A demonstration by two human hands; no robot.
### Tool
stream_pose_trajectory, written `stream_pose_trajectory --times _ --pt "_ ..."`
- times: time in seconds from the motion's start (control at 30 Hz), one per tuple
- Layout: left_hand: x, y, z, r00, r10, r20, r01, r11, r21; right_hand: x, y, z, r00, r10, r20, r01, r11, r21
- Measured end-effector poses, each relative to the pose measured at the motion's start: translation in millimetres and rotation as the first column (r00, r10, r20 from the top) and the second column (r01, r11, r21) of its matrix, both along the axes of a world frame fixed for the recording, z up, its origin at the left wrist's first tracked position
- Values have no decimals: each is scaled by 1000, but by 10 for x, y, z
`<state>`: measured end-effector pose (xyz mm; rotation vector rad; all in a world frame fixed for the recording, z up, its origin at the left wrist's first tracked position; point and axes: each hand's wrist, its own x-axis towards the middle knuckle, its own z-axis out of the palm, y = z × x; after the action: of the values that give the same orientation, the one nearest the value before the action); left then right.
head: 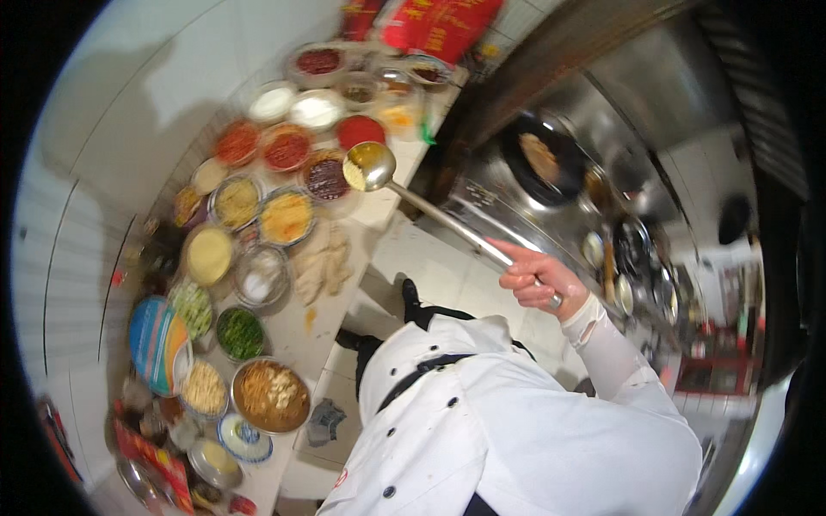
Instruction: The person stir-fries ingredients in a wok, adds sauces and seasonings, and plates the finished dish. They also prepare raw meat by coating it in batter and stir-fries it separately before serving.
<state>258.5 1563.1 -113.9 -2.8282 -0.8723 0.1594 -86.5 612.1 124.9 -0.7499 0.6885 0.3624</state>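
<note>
My right hand [545,280] grips the handle of a long metal ladle [445,222]. The ladle's bowl hangs at the edge of the counter, beside a container of dark sauce [327,179] and just below a tub of bright red paste [361,131]. Some pale yellowish contents show in the ladle's bowl. Close by on the counter are a bowl of orange-yellow seasoning [286,216], a bowl of white powder [261,276] and tubs of red chilli paste [288,147]. My left hand is out of view.
Right of the aisle is a metal stove with a dark wok [542,158], brown food inside. Chopped greens [241,333], a metal bowl of brown and pale food [271,395] and a lidded blue-and-white dish [245,438] line the counter. A grey cloth [326,422] lies by its edge.
</note>
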Motion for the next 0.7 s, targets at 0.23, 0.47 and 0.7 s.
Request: stream_pose_trajectory --times 0.23,0.47,0.7 --pt "-131 -631 506 995 0 96 -7 997 78 -1139 -1404 150 892 -446 77 444 832 -333" --pt "-1178 -2061 1189 927 -110 358 115 993 6 -1325 -3562 -1399 929 -235 -285 -329 -178 -927" --pt "-2706 -5275 926 912 -218 347 356 841 -409 -2648 -4590 -1510 849 -218 -481 -528 -360 -769"
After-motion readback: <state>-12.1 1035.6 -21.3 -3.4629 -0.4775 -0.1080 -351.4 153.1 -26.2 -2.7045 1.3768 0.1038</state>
